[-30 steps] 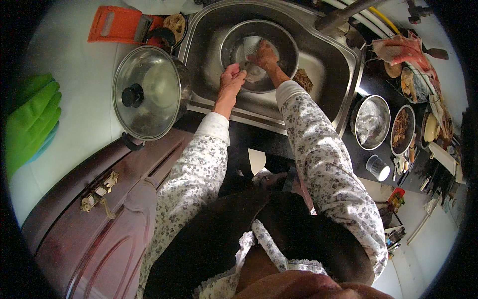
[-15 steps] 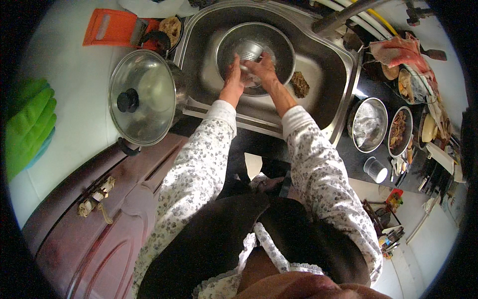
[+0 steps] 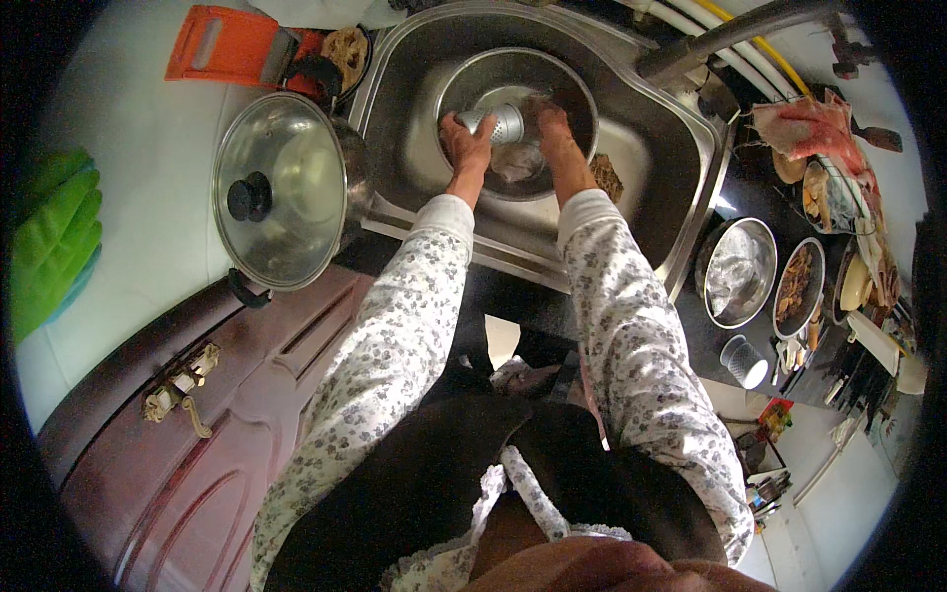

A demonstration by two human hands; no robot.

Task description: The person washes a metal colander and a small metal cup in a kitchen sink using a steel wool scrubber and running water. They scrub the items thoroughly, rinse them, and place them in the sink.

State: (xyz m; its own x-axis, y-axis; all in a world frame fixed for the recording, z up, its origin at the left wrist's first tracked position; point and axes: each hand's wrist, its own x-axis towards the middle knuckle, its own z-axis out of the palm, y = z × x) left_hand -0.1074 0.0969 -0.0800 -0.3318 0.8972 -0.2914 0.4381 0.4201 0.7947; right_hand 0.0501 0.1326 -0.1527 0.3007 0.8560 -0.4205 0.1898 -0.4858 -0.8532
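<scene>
A wide metal bowl (image 3: 574,87) stands in the stainless steel sink (image 3: 646,148). Inside it, my left hand (image 3: 468,145) is closed round a small silver perforated cup (image 3: 506,123), which is tilted on its side with its holed part to the right. My right hand (image 3: 554,126) reaches into the right part of the bowl, apart from the cup; its fingers are dim and blurred, so their grip is unclear. Low in the bowl lies a pale, shiny patch (image 3: 518,161), too unclear to name. A brown clump (image 3: 607,179) lies on the sink floor beside the bowl, partly behind my right wrist.
To the left stand a pot with a glass lid (image 3: 296,197), an orange slicer (image 3: 222,49) and green gloves (image 3: 59,242). On the right counter are a metal bowl (image 3: 755,296), a dish of brown pieces (image 3: 795,286) and a white cup (image 3: 746,363). A pipe (image 3: 730,44) crosses the upper right.
My hands have moved apart: the left went left with the perforated cup, now lying more sideways, and the right went to the bowl's right side. The whole view has shifted slightly.
</scene>
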